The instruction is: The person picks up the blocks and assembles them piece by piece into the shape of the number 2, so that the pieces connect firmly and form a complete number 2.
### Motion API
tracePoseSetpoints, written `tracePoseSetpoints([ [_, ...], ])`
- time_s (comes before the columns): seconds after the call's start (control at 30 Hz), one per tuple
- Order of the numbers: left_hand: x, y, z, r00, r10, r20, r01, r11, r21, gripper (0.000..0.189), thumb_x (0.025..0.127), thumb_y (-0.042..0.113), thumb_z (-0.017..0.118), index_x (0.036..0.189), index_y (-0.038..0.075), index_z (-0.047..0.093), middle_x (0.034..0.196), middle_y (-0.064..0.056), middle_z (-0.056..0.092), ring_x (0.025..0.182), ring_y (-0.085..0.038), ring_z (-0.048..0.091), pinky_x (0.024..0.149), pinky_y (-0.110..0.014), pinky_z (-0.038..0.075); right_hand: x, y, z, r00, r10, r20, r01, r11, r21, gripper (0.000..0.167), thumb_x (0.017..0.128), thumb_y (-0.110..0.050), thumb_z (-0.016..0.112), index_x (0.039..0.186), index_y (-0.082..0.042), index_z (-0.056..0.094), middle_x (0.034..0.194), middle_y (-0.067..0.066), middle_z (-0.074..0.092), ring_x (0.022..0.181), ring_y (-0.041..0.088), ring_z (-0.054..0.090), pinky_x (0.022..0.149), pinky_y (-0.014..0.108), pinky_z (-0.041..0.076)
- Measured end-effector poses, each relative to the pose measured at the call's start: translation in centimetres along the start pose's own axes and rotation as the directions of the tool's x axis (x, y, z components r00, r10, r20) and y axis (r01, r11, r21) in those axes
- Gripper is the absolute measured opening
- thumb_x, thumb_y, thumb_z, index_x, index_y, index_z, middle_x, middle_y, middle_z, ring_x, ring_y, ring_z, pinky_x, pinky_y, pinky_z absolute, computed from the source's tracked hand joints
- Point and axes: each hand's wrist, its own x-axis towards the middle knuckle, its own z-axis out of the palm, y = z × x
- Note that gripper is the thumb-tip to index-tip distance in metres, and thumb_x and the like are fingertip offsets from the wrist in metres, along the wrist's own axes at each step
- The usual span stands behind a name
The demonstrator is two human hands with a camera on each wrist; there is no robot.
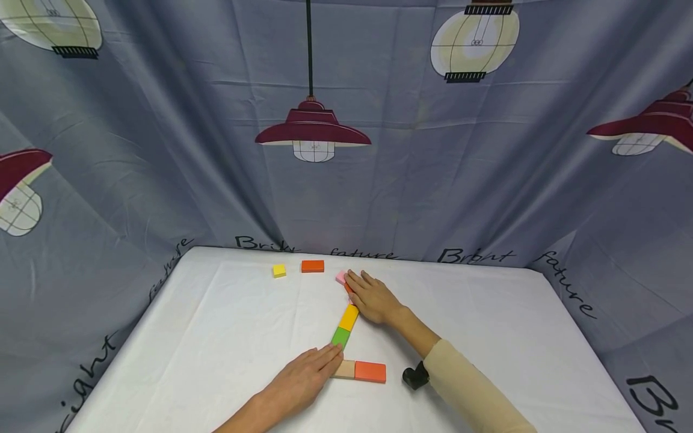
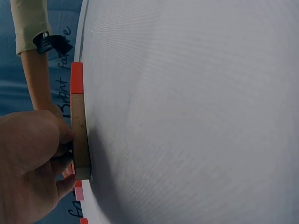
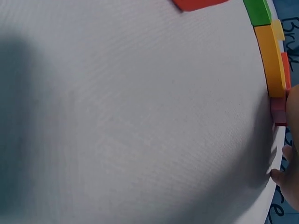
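In the head view, toy blocks lie end to end in a bent line on the white table. My left hand [image 1: 305, 379] lies low over its near corner, fingertips at the lower end of a green block [image 1: 340, 337] and over part of a plain wooden block [image 1: 344, 369]. An orange-red block [image 1: 370, 371] adjoins the wooden one. Beyond the green block comes a yellow-orange block [image 1: 349, 317]. Farther up, my right hand [image 1: 375, 299] rests its outstretched fingers over a red block [image 1: 349, 288] and beside a pink block [image 1: 340, 277], partly hiding both.
A small yellow block [image 1: 278, 270] and an orange block [image 1: 312, 266] lie apart near the table's back edge. A black object [image 1: 415, 376] sits against the right sleeve [image 1: 471, 388]. A grey curtain [image 1: 346, 198] with printed lamps hangs behind the white-covered table [image 1: 216, 337].
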Motion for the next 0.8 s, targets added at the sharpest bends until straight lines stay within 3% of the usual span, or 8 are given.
tracePoseSetpoints([
  [0.33, 0.1, -0.2, 0.1, 0.999, 0.018, -0.033, -0.019, 1.0, -0.006, 0.046, 0.096, 0.014, 0.065, 0.14, 0.003, 0.056, 0.147, -0.009, 0.051, 0.135, -0.02, 0.048, 0.104, -0.037, 0.046, 0.0, 0.2, 0.2, 1.0, -0.009, 0.001, 0.009, 1.0, -0.018, 0.057, 0.108, -0.038, 0.035, 0.159, -0.013, 0.028, 0.163, 0.003, 0.025, 0.148, 0.033, 0.023, 0.115, 0.055, 0.026],
  [0.5, 0.2, -0.5, -0.1, 0.997, 0.044, -0.068, -0.047, 0.998, -0.03, 0.046, 0.096, 0.02, 0.065, 0.138, 0.002, 0.059, 0.145, -0.01, 0.053, 0.132, -0.022, 0.05, 0.102, -0.037, 0.047, 0.2, 0.1, 0.3, 1.0, 0.0, 0.027, 0.002, 0.998, -0.066, 0.058, 0.108, -0.04, 0.032, 0.16, -0.015, 0.024, 0.164, 0.001, 0.022, 0.149, 0.028, 0.02, 0.118, 0.053, 0.02],
  [0.8, 1.0, -1.1, -0.8, 0.998, 0.042, -0.055, -0.046, 0.997, -0.067, 0.036, 0.098, 0.023, 0.063, 0.13, 0.006, 0.065, 0.139, -0.005, 0.057, 0.127, -0.018, 0.052, 0.104, -0.036, 0.045, 0.2, 0.1, 0.3, 1.0, -0.005, 0.027, 0.008, 0.995, -0.099, 0.058, 0.109, -0.041, 0.031, 0.16, -0.015, 0.023, 0.164, 0.001, 0.021, 0.15, 0.026, 0.019, 0.119, 0.052, 0.016],
])
